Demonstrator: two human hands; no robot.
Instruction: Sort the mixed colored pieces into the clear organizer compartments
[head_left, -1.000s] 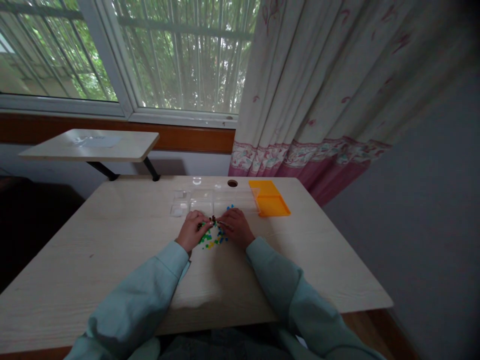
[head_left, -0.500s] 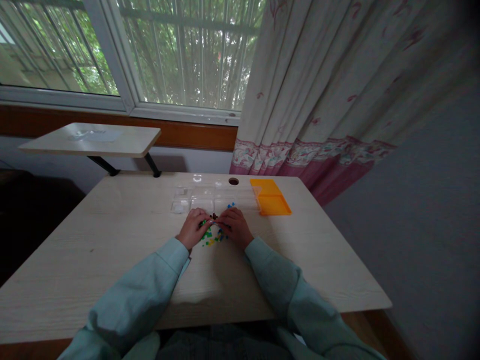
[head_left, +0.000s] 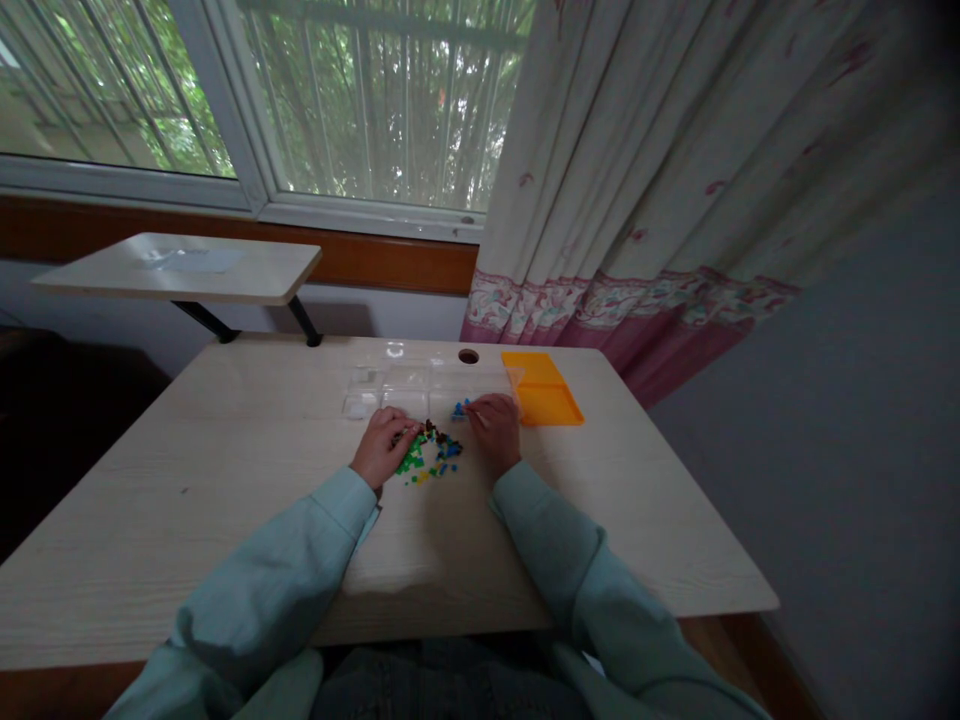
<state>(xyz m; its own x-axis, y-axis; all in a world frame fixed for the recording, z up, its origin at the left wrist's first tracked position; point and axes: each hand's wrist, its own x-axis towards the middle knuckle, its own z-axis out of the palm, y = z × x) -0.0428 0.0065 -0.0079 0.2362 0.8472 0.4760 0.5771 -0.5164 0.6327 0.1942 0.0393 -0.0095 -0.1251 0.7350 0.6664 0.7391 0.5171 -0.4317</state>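
Compared with half a second ago, the right hand (head_left: 496,428) has moved from the left hand (head_left: 381,447) to blue pieces (head_left: 459,409) just below the frame's centre, its fingers nearly together, while the left fingers curl beside green pieces (head_left: 412,460), lower-left of centre, whether either grips I cannot tell.

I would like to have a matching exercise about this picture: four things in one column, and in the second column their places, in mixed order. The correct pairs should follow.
1. right hand
2. left hand
3. orange tray
4. raised shelf

A. on black supports
B. beside the green pieces
C. toward the desk's far right corner
D. at the separate blue cluster

Pairs: 1-D; 2-B; 3-C; 4-A
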